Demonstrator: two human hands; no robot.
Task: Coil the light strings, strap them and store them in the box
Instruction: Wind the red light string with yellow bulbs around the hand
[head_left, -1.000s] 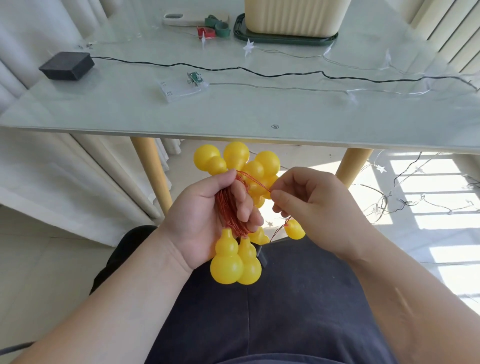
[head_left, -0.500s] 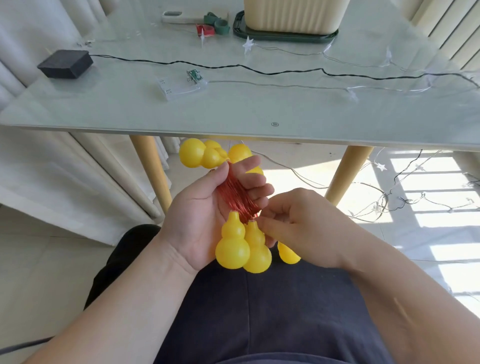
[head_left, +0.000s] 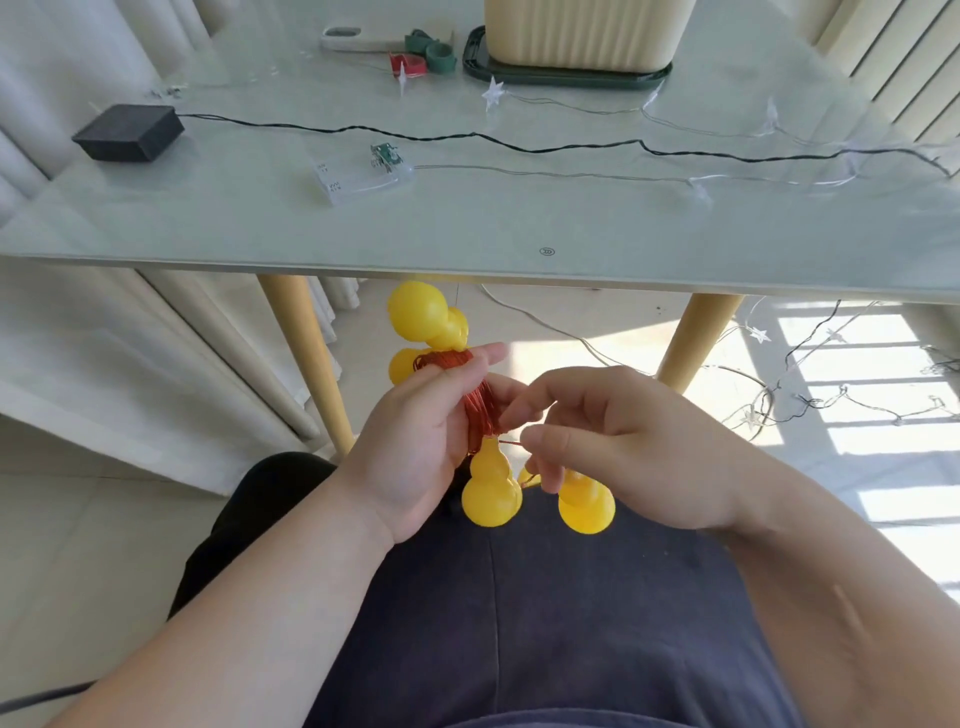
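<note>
Coil (head_left: 480, 410) in left hand (head_left: 415, 452), right hand (head_left: 634, 447) pinching wire (head_left: 510, 443), below table edge (head_left: 363, 265)

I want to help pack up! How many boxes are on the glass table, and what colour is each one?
Black battery box: 1
Clear battery box: 1
Cream storage box: 1
Total: 3

Left hand (head_left: 415, 447) curled round light string (head_left: 480, 410), right hand (head_left: 628, 441) seemingly pinching its wire, close together
</note>
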